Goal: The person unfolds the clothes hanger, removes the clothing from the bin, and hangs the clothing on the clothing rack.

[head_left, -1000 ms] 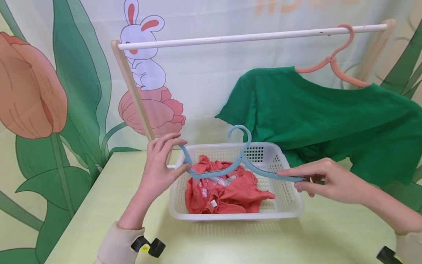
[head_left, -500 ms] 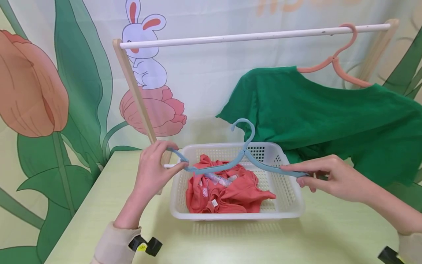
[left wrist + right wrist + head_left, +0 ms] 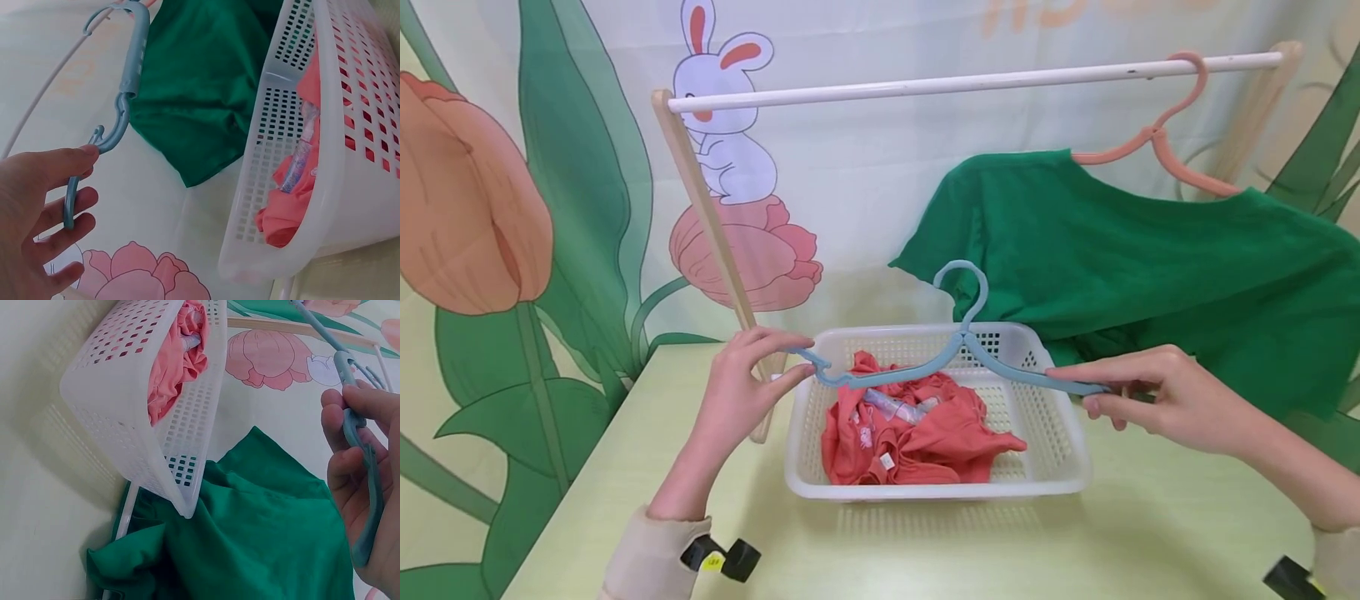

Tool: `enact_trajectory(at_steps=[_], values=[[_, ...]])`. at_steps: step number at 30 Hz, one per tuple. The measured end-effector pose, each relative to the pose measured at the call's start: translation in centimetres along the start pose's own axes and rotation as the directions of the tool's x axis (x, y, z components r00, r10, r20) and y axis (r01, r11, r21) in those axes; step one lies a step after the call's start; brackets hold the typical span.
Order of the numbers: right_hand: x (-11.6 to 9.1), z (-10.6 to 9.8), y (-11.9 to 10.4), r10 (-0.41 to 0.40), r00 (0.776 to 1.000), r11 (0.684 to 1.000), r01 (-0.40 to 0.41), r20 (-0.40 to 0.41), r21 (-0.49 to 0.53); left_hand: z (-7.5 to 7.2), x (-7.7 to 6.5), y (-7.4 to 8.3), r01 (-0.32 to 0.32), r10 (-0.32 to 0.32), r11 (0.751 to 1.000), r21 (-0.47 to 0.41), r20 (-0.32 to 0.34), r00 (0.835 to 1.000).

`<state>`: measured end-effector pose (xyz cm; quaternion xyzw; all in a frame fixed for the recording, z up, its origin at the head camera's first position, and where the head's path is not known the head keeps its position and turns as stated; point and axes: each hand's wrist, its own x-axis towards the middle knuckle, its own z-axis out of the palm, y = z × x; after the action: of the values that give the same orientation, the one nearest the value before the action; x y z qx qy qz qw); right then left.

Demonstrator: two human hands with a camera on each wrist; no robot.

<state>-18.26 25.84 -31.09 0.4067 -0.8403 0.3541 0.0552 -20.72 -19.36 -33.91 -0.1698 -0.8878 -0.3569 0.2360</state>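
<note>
A light blue clothes hanger is held level above the basket, its hook pointing up. My left hand pinches its left end between thumb and fingers; in the left wrist view the thumb presses near a small notch and the curved tip hangs by the fingers. At the other end my right hand grips the right arm of the hanger, with fingers curled round it in the right wrist view. Beneath lies a crumpled coral-red garment with a white tag, inside the white plastic basket.
Behind the basket stands a rack with a white rail and wooden posts. A green T-shirt hangs at its right on a pink hanger. The pale green table carries the basket, and a printed cloth backdrop covers the wall.
The blue hanger has risen slightly and shifted right, its hook now higher. My left hand has moved a little left and changed its hold on the end; the right hand keeps its grip.
</note>
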Motion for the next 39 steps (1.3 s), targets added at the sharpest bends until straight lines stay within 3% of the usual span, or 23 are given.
enact_trajectory(at_steps=[11,16,20,26,29,35,39], values=[[-0.2,-0.2,0.1,0.089,0.996,0.996,-0.088,-0.025,0.033,0.3,-0.4,-0.1,0.088,-0.081,0.995,-0.047,0.132,0.988],[-0.2,0.3,0.3,0.053,0.998,0.998,-0.053,-0.021,0.031,0.7,-0.6,-0.2,0.114,-0.073,0.979,-0.167,0.236,0.969],[0.0,0.4,0.4,0.036,0.999,0.998,-0.036,0.004,0.048,1.0,-0.5,-0.4,0.167,-0.088,0.951,-0.262,0.29,0.953],[0.8,0.1,0.6,0.059,0.978,0.965,-0.107,0.198,0.238,0.8,-0.3,-0.6,0.258,-0.142,0.903,-0.344,0.327,0.934],[1.2,0.0,0.8,0.034,0.961,0.935,-0.128,0.275,0.331,0.7,-0.2,-0.6,0.264,-0.142,0.896,-0.358,0.333,0.932],[1.6,0.2,1.5,-0.03,0.958,0.913,-0.091,0.287,0.399,0.9,0.0,-0.4,0.275,-0.155,0.892,-0.359,0.328,0.932],[1.6,0.3,1.8,-0.004,0.961,0.916,-0.107,0.276,0.386,1.1,0.1,-0.4,0.279,-0.164,0.892,-0.357,0.32,0.933]])
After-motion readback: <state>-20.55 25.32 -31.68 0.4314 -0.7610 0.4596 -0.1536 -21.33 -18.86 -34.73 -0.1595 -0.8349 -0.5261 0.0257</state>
